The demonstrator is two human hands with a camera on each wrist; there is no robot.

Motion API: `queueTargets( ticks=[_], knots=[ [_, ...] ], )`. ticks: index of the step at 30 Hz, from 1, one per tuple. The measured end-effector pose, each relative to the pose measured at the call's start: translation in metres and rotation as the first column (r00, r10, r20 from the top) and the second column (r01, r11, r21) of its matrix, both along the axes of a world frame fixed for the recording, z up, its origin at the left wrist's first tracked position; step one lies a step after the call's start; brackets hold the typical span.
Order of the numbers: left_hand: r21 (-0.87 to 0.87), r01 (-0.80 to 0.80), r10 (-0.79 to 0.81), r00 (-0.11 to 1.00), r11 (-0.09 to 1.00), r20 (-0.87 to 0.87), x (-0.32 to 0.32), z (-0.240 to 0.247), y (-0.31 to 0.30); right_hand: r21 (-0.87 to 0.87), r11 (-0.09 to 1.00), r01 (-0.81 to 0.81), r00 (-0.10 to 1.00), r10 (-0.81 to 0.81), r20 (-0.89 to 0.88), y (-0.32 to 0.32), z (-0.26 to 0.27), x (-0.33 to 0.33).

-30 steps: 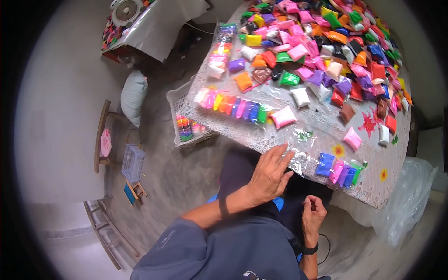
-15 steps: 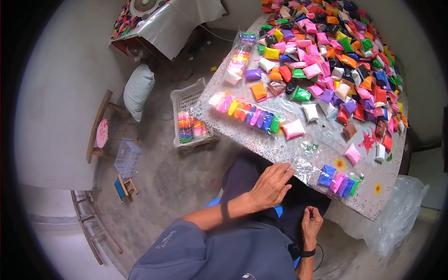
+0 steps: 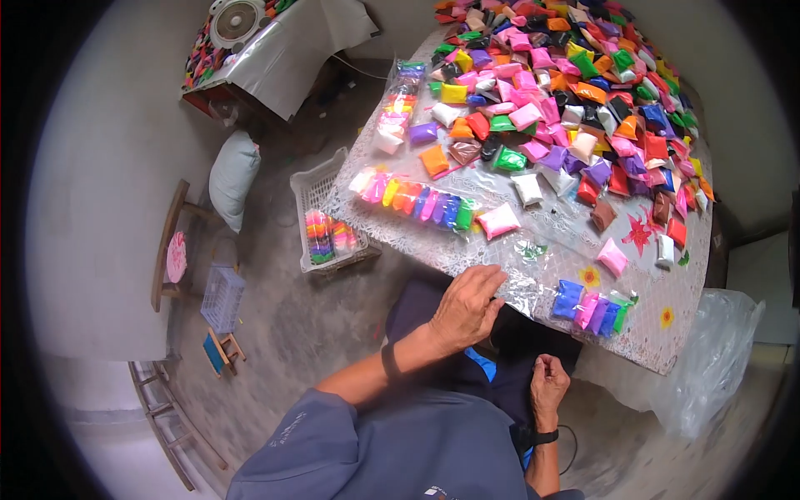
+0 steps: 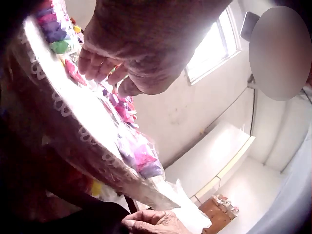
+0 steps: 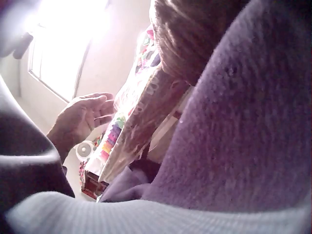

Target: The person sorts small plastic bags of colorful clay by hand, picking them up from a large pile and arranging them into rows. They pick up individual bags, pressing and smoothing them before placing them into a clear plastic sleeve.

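My left hand is at the table's front edge, fingers extended and slightly bent, by a clear plastic wrapper; whether it touches is unclear. The left wrist view shows the same hand holding nothing. Low by my lap, the right hand hangs with loosely curled fingers and nothing visible in them. To the right of the wrapper lies a clear bag with blue, pink, purple and green packets. A single pink packet rests beyond the left hand, beside a long bag of multicoloured packets.
A large heap of coloured packets covers the table's far part. Another filled bag lies along the left edge. On the floor at left stands a white crate holding packed bags. Clear plastic hangs beside the table's right corner.
The head view has tilted and shifted, moving the whole scene within the frame. Both hands keep nearly the same pose, and the packets on the table lie as before.
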State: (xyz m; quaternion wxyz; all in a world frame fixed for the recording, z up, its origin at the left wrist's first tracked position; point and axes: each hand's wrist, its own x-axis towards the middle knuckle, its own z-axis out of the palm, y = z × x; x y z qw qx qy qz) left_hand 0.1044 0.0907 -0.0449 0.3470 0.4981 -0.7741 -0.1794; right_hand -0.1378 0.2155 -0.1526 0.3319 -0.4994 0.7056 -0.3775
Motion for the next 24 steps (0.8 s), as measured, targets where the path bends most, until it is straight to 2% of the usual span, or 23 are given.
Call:
queueTargets(
  ticks=[13, 21, 24],
  knots=[
    [-0.010, 0.062, -0.062, 0.997, 0.998, 0.040, -0.012, 0.011, -0.028, -0.049, 0.999, -0.019, 0.999, 0.021, 0.036, -0.003, 0.003, -0.002],
    [0.006, 0.200, -0.200, 0.977, 0.980, 0.078, -0.024, 0.016, -0.044, -0.049, 0.999, 0.019, 0.997, -0.015, 0.080, -0.003, 0.004, -0.002],
    [0.029, 0.245, -0.247, 0.965, 0.969, 0.090, -0.027, 0.016, -0.050, -0.087, 0.996, 0.016, 0.999, -0.013, 0.029, -0.004, 0.001, -0.003]
  ],
)
